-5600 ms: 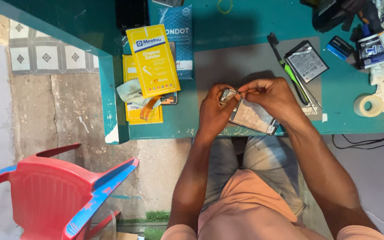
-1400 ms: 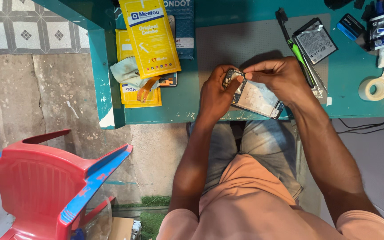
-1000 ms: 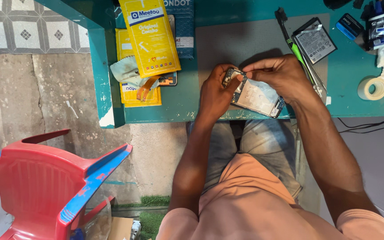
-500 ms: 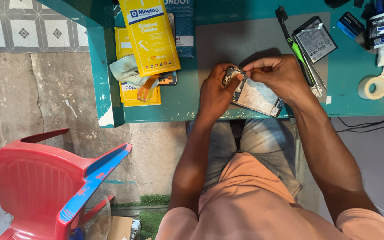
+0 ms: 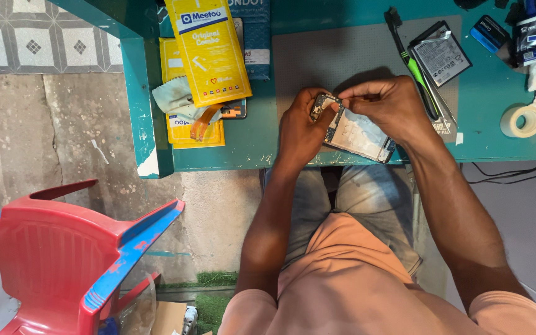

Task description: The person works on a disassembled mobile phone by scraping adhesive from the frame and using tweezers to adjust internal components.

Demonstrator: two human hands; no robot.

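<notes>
Fingers (image 5: 348, 94) of both hands pinch the opened phone's (image 5: 358, 131) top end.

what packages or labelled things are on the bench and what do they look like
Long yellow packet: upper left of the bench, with a blue label patch at its top.
Second yellow packet: beneath it, near the bench edge.
Dark blue packet: behind the yellow one, mostly hidden.
Flat grey battery: upper right, dark-edged with a pale label.
Small blue box: far right.
</notes>
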